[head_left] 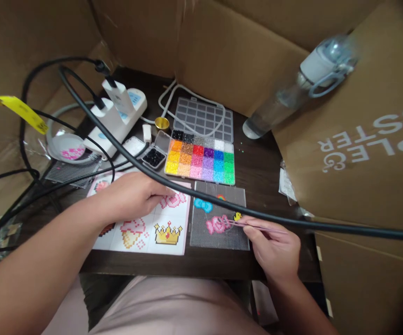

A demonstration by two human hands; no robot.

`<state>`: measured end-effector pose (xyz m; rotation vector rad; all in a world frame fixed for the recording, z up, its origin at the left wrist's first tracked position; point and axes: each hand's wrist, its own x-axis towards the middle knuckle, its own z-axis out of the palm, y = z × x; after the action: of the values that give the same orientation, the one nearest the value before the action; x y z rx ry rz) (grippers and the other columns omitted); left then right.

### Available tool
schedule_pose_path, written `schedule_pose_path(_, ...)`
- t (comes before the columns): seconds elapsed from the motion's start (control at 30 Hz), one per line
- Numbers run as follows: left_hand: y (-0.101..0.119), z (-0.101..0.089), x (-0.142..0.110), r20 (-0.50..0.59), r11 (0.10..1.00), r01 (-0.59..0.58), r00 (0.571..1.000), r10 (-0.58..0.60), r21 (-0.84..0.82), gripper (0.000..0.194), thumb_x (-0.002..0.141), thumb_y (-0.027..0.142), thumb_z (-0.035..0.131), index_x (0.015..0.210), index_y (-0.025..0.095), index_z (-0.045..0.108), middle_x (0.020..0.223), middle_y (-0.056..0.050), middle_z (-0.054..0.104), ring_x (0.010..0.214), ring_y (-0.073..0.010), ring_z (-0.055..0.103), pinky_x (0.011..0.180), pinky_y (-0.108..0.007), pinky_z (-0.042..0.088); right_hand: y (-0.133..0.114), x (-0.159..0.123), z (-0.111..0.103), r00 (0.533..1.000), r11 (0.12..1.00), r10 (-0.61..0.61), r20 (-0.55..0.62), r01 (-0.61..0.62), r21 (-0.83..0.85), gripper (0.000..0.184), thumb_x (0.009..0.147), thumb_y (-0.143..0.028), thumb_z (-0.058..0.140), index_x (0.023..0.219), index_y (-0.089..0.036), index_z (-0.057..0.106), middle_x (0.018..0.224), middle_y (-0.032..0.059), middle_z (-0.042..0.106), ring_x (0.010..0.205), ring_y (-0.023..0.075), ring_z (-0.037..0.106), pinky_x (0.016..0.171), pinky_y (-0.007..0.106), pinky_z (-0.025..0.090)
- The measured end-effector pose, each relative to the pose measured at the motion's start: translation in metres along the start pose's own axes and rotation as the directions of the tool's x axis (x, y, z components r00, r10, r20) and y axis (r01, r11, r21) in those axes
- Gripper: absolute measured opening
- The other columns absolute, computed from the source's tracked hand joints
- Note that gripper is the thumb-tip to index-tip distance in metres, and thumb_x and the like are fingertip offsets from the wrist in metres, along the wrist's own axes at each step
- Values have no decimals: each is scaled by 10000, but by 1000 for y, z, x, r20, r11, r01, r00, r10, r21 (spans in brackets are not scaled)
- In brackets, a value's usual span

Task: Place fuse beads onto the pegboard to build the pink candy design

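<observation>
A flat pink candy shape made of small beads point(215, 225) lay on a clear, ridged plastic pegboard point(203, 238), to the right of a white paper sheet of printed pixel patterns point(184, 239) on the dark wooden bench point(135, 265). The right hand point(278, 249), at the pegboard's right edge, had its fingers clamped on slim pinkish tweezers point(266, 229). Their tips reached left to the right end of the candy shape, so the shape lay left of the fingers, near but apart from them. Whether the tips held a bead was too small to tell.

The left hand point(135, 195) was over the pattern sheet, its index finger stretched right to the printed pink candy point(174, 201); the bead shape lay nearer and to the right of that fingertip. Whether its thumb and index finger touched could not be told.

A thick black cable point(292, 222) ran across the view, hiding a strip of the pegboard and part of a small rainbow bead piece point(220, 197). The left hand and forearm covered several printed patterns. At far right, the clear bottle with a pale lid point(274, 109) was blurred, and the lettering on the brown cardboard point(372, 195) was cut off by the frame.
</observation>
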<state>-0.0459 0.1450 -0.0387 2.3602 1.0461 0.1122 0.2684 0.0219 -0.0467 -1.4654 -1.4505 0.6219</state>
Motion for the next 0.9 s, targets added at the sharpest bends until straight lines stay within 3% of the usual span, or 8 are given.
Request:
schedule_pose_path(0.2, 3, -2, -1, 20, 999, -29, 999, 30, -28, 382, 876, 152, 500, 1129, 287, 752, 1034, -35, 756, 945, -208, 684, 826, -308, 499, -21, 56, 3, 995, 995, -99, 1, 99, 16, 82, 780, -172, 745, 756, -234, 793, 794, 43, 782, 704, 194, 743, 676, 292, 632)
schedule_pose_path(0.4, 8, -4, -3, -4, 1000, -16, 1000, 15, -21, 369, 892, 146, 480, 1103, 267, 757, 976, -45, 746, 910, -208, 683, 776, -305, 495, -30, 109, 40, 994, 1000, -26, 107, 25, 12, 68, 744, -271, 757, 725, -215, 791, 770, 50, 783, 693, 194, 741, 649, 283, 615)
schedule_pose_path(0.5, 7, -5, -3, 11, 1000, -15, 1000, 15, 4, 364, 888, 145, 494, 1100, 279, 758, 925, -37, 735, 842, -192, 671, 727, -283, 471, -23, 116, 60, 987, 1000, 10, 159, -14, 20, 111, 743, -299, 742, 727, -200, 789, 774, 61, 783, 699, 206, 741, 660, 307, 615)
schedule_pose_path(0.6, 6, -5, -3, 25, 999, -18, 1000, 18, 28, 366, 891, 155, 502, 1120, 298, 749, 920, -29, 724, 808, -186, 652, 699, -277, 451, -17, 113, 72, 991, 999, 40, 131, -42, 15, 110, 744, -298, 737, 731, -201, 789, 787, 62, 786, 743, 215, 746, 712, 324, 617)
schedule_pose_path(0.9, 7, -5, -1, 35, 999, -16, 999, 15, 31, 361, 916, 175, 490, 1142, 298, 743, 903, -37, 722, 798, -191, 651, 686, -289, 448, -12, 110, 73, 987, 992, 127, 100, -128, 4, 151, 745, -328, 743, 737, -182, 783, 749, 71, 768, 713, 214, 723, 685, 335, 602)
